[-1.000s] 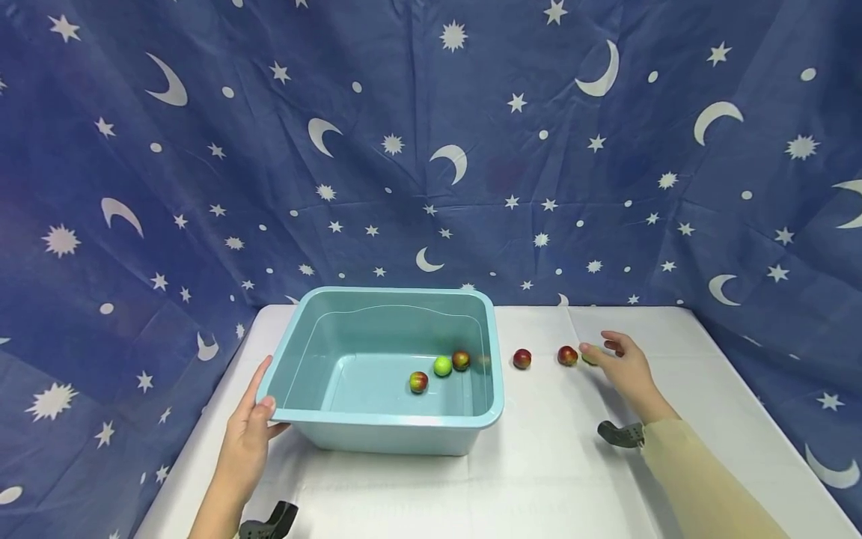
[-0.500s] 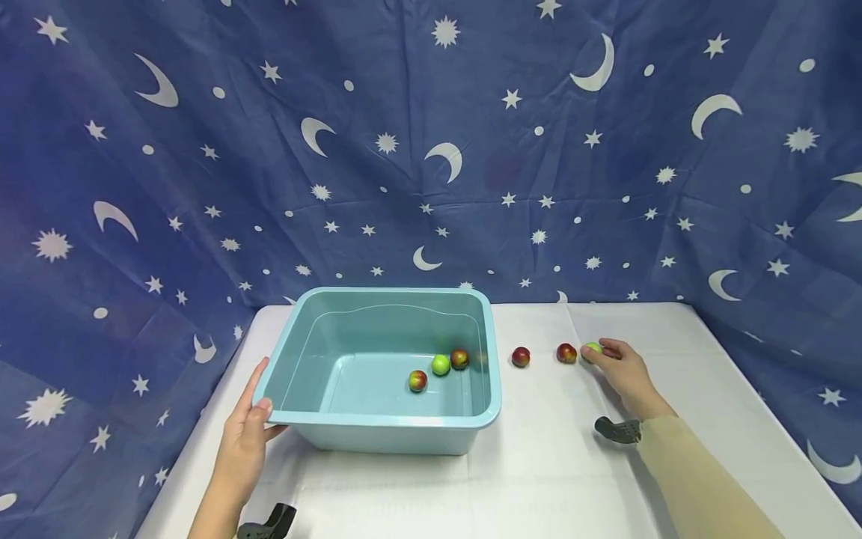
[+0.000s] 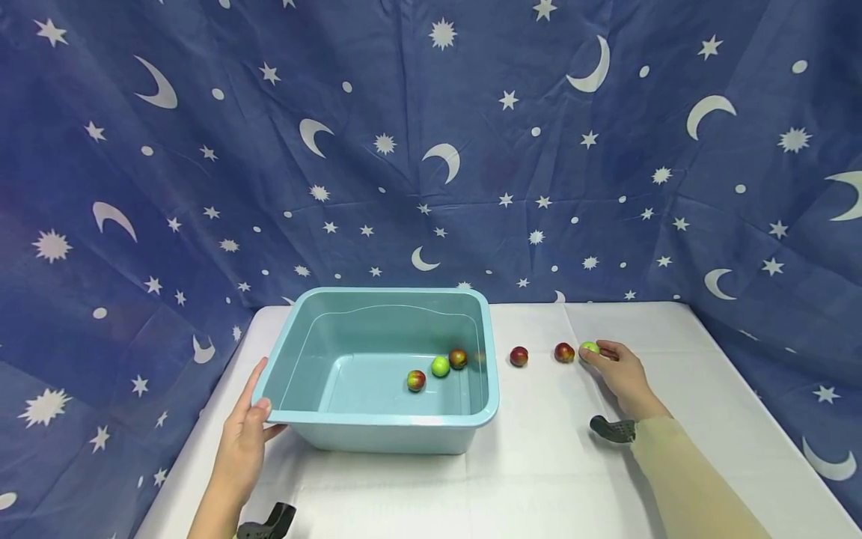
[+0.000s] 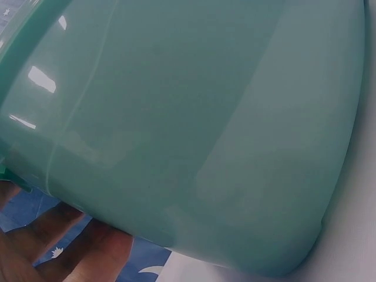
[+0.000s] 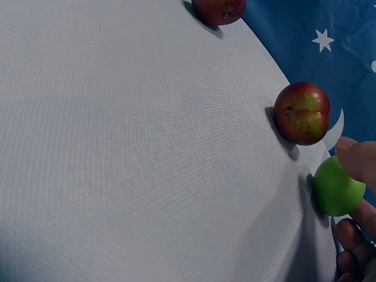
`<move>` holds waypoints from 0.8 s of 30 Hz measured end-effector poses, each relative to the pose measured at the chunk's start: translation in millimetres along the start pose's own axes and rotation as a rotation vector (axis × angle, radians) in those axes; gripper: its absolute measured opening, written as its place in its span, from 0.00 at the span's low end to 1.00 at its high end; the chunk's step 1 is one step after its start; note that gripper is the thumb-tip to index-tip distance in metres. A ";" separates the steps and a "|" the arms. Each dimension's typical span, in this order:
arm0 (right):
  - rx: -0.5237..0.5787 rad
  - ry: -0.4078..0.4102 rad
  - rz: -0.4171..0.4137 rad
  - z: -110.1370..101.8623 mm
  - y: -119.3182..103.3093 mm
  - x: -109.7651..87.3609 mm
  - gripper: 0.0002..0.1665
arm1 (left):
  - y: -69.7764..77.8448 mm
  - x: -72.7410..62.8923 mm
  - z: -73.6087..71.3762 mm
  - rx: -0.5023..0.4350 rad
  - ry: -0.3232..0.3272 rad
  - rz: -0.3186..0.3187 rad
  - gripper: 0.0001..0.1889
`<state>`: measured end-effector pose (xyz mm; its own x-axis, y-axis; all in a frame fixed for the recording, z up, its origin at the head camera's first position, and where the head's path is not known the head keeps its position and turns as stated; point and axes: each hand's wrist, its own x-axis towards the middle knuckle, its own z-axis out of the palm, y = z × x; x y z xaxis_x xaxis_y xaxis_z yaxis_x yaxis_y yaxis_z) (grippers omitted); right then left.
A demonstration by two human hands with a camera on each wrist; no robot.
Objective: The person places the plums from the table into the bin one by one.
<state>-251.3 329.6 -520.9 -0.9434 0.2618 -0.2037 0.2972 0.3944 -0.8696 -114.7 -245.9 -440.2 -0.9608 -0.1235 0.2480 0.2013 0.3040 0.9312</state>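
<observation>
My left hand (image 3: 244,442) grips the left front corner of a light-blue plastic tub (image 3: 397,438), thumb over the rim and fingers along the outside. The left wrist view shows the tub's wall (image 4: 176,129) close up, with fingers (image 4: 103,252) under its edge. At the right, my right hand (image 3: 625,378) pinches a small green plum (image 5: 338,187) between thumb and fingers; the plum is at the white cloth. Beside it lies a red plum (image 5: 302,113), apart from the hand. Another red plum (image 3: 518,356) sits further left, nearer the tub.
Inside the tub lie a green plum (image 3: 440,366), a dark red plum (image 3: 458,358) and a red-green plum (image 3: 416,380). A white cloth (image 3: 539,464) covers the table. Behind hangs a dark blue curtain (image 3: 377,75) with moons and stars.
My right hand's thumb and fingers have settled around the green plum, which now shows more. The left hand keeps its hold on the tub. The whole view has shifted slightly.
</observation>
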 end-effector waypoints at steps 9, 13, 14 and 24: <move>0.003 -0.002 0.015 0.9 0.0 0.6 0.48 | 0.3 0.5 0.5 -0.015 -0.001 -0.004 0.27; 0.001 -0.006 0.011 1.5 -0.1 0.4 0.47 | -0.3 0.3 -0.2 -0.010 -0.012 0.004 0.27; -0.004 -0.004 0.010 1.7 -0.1 0.3 0.47 | -0.4 0.3 -0.5 -0.008 -0.016 0.007 0.27; -0.046 0.019 0.018 2.9 -0.2 1.2 0.45 | 1.3 -0.1 0.7 -0.026 -0.007 -0.001 0.27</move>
<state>-252.9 327.3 -522.2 -0.9352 0.2853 -0.2099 0.3205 0.4295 -0.8443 -114.5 -244.8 -439.2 -0.9622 -0.1176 0.2454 0.2052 0.2789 0.9381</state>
